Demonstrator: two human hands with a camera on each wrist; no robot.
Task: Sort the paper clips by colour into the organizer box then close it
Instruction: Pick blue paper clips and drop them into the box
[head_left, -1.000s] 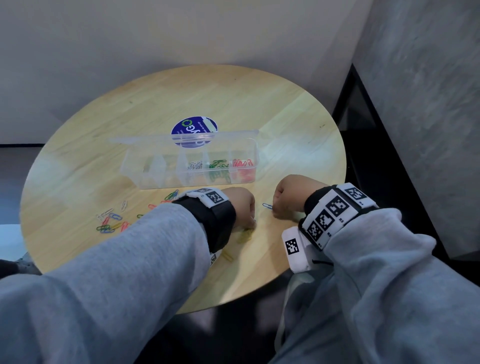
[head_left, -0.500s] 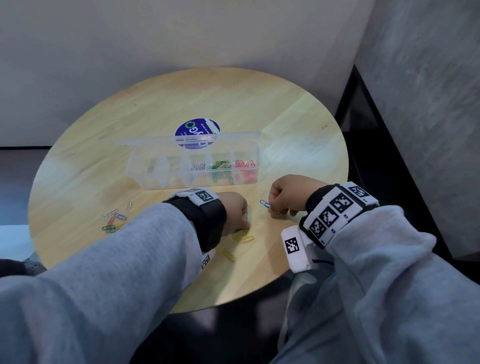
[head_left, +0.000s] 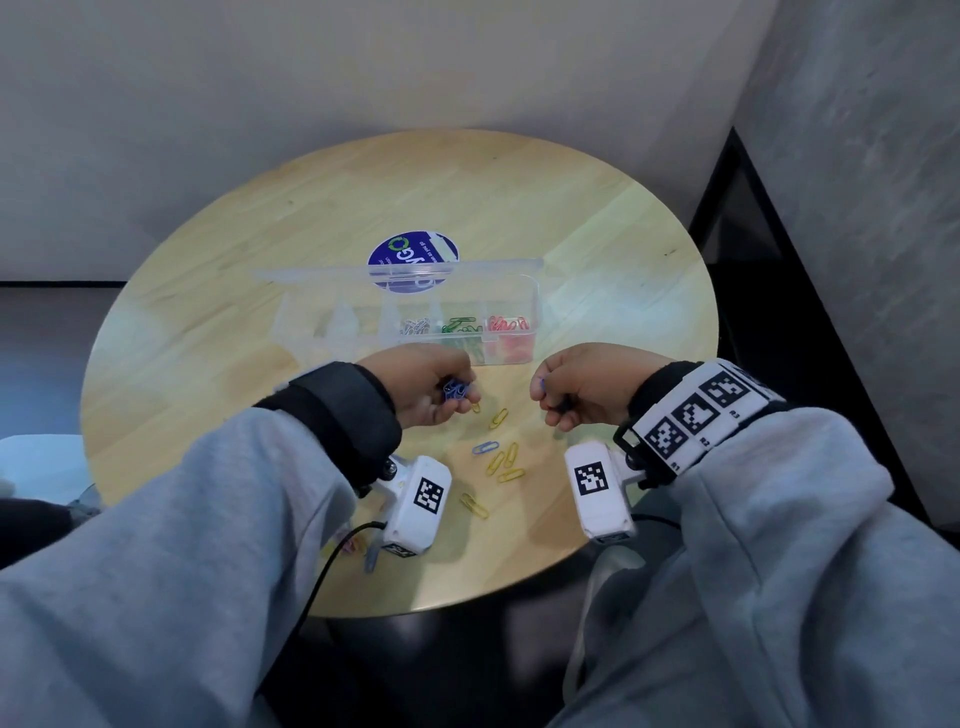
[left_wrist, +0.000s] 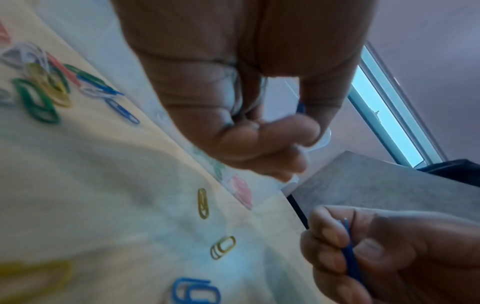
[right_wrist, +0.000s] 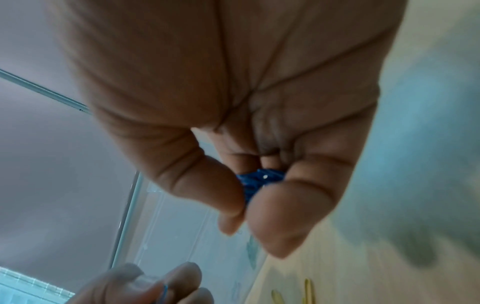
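Left hand (head_left: 426, 387): raised just above the counter (head_left: 260, 260), fingers (left_wrist: 259, 144) curled around a small bunch of blue clips (head_left: 456, 389)
Right hand (head_left: 582, 389): raised beside the left, thumb and fingers (right_wrist: 280, 216) pinching blue clips (right_wrist: 259, 181) edge-on; how many it holds cannot be told
Organizer box (head_left: 332, 322): clear plastic, on the counter just beyond both hands, lid (head_left: 322, 273) open and tipped back
Box contents: red clips (head_left: 506, 325) in the rightmost compartment, green clips (head_left: 460, 326) next to them, white clips (head_left: 414, 327) in the one after; the compartments further left are too faint to read
Loose clips, near side: one blue clip (head_left: 485, 447) and several yellow clips (head_left: 506, 460) lie on the counter between and below the hands
Loose clips, left side: in the left wrist view a mixed heap (left_wrist: 41, 86) of green, yellow, blue, white and red clips lies apart from the box
Sticker (head_left: 413, 252): round, blue, on the counter behind the box, partly seen through the lid
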